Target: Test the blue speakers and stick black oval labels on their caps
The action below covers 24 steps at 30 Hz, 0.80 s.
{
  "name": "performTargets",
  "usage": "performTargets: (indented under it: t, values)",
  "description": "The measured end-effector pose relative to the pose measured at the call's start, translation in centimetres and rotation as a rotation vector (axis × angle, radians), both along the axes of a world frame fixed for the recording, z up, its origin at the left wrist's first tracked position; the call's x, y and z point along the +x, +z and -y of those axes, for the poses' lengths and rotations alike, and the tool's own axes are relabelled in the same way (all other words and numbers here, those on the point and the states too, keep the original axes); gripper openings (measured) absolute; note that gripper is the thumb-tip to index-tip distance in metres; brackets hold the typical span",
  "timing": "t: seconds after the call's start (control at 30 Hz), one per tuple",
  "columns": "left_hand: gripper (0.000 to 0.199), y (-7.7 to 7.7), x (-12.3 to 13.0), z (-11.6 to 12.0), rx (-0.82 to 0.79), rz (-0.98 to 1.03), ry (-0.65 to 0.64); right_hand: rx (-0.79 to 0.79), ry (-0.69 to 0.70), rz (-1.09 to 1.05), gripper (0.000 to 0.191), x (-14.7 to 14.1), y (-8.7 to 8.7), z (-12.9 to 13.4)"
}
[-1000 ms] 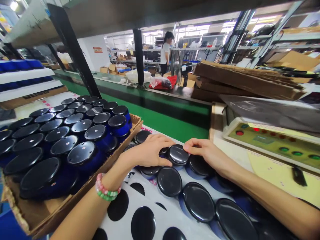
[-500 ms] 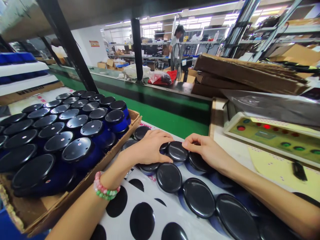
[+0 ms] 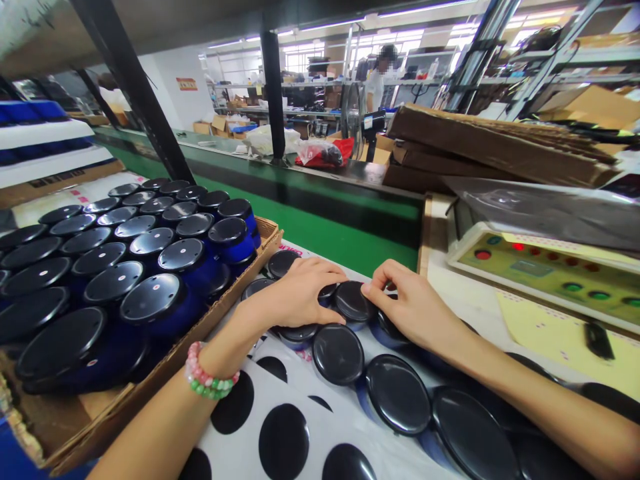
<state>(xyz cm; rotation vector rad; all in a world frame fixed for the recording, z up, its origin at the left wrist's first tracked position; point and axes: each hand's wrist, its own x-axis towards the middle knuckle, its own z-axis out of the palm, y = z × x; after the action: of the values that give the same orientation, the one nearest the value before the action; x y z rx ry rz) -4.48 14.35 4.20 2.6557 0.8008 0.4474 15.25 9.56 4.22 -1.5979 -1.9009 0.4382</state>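
Note:
My left hand [image 3: 305, 288], with a pink and green bead bracelet at the wrist, steadies a round black-topped piece [image 3: 354, 300] between its thumb and fingers. At the far right edge of that top, my right hand [image 3: 397, 293] has thumb and forefinger pinched together; what lies between them, if anything, is too small to see. More round black-topped pieces with blue sides [image 3: 397, 393] stand in rows in front of and beneath my hands. Below my left wrist lies a white sheet with black round stickers [image 3: 284, 440].
A cardboard tray [image 3: 274, 235] of blue pieces with black tops [image 3: 150, 297] stands on the left. Past a green conveyor belt [image 3: 345, 233] are bags and a person [image 3: 375, 83]. To the right sit a control box [image 3: 540, 267], flattened cardboard [image 3: 490, 143] and yellow paper [image 3: 540, 333].
My right hand has shifted slightly left and its fingers have curled up more along the edge of the top. My left hand stays put. The person in the background has moved right.

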Motion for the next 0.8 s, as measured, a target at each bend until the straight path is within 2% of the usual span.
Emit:
performTargets:
  t: [0.23, 0.3, 0.43, 0.53, 0.6, 0.67, 0.73, 0.8]
  values:
    - [0.052, 0.0, 0.0, 0.1, -0.004, 0.004, -0.014, -0.014, 0.025, 0.089, 0.018, 0.1, 0.4, -0.1]
    - [0.051, 0.0, -0.1, 0.0, -0.006, 0.002, -0.015, 0.017, 0.054, 0.188, 0.018, 0.0, 0.5, 0.0]
    - [0.053, 0.1, -0.2, -0.1, 0.014, -0.005, -0.013, 0.179, 0.165, 0.499, 0.018, -0.2, 0.6, 0.1]
    - [0.054, 0.1, -0.1, 0.0, 0.027, -0.024, -0.014, 0.157, 0.239, 0.639, 0.019, 0.2, 2.2, -0.6]
    - [0.055, 0.1, 0.1, 0.0, 0.027, -0.049, -0.01, 0.135, 0.237, 0.694, 0.019, 1.1, 4.5, -0.5]
    - [0.055, 0.4, 0.1, -0.1, 0.022, -0.086, -0.007, 0.155, 0.223, 0.681, 0.02, 2.4, 7.3, 1.1]
    - [0.056, 1.2, 0.1, -0.4, -0.008, -0.15, -0.018, 0.115, 0.25, 0.593, 0.02, 3.9, 9.1, 5.1]
    - [0.06, 2.7, -0.1, -0.4, -0.048, -0.204, -0.03, 0.018, 0.281, 0.454, 0.016, 5.2, 8.6, 11.1]
